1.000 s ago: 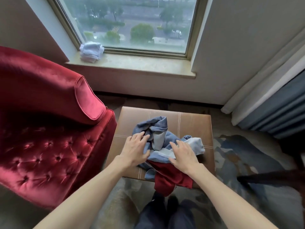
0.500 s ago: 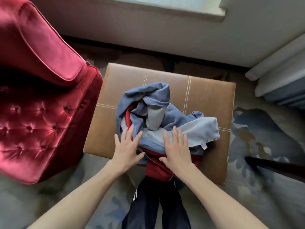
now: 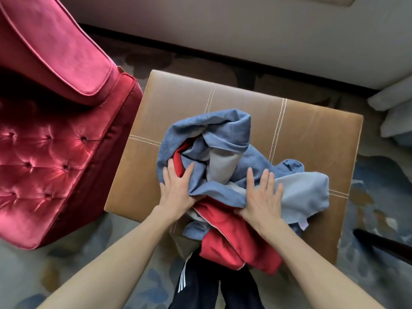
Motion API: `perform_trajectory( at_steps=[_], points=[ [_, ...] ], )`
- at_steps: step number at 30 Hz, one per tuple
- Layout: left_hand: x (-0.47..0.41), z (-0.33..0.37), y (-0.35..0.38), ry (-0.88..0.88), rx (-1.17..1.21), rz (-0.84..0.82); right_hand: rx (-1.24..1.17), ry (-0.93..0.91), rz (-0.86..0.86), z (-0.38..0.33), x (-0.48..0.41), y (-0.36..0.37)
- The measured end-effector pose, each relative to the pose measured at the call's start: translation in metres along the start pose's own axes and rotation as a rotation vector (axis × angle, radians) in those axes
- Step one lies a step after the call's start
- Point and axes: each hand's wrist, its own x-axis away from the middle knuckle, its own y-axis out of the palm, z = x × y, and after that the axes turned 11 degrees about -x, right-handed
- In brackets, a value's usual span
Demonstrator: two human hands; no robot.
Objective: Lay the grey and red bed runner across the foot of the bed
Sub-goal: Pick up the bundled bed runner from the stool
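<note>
The grey and red bed runner (image 3: 225, 139) lies crumpled in a heap on a brown leather ottoman (image 3: 312, 130). Its red part (image 3: 234, 241) hangs over the ottoman's near edge. My left hand (image 3: 178, 190) rests on the heap's left side with fingers straight, touching blue-grey and red folds; its thumb lies at the edge of a blue-grey fold. My right hand (image 3: 263, 197) presses flat on the pale grey part, fingers spread. The bed is not in view.
A red tufted velvet armchair (image 3: 55, 141) stands close on the ottoman's left. A pale wall (image 3: 223, 30) runs behind, with curtain hems (image 3: 392, 108) at the right. Patterned carpet (image 3: 379, 197) surrounds the ottoman. A dark furniture leg (image 3: 383, 246) juts in at the right. My dark trousers (image 3: 200, 286) are below.
The view has tilted down and closer, so the window has left the frame. Both hands have slid slightly further onto the heap, and the left hand now reaches the red fold.
</note>
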Motion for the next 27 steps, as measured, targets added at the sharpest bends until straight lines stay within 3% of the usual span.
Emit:
perform_trajectory(
  at_steps=[16, 27],
  points=[
    [0.002, 0.010, 0.006, 0.065, 0.110, 0.134, -0.176, -0.129, 0.057, -0.023, -0.008, -0.008],
    [0.044, 0.014, -0.036, 0.101, 0.149, 0.200, -0.192, -0.241, 0.196, -0.030, 0.039, -0.047]
  ],
)
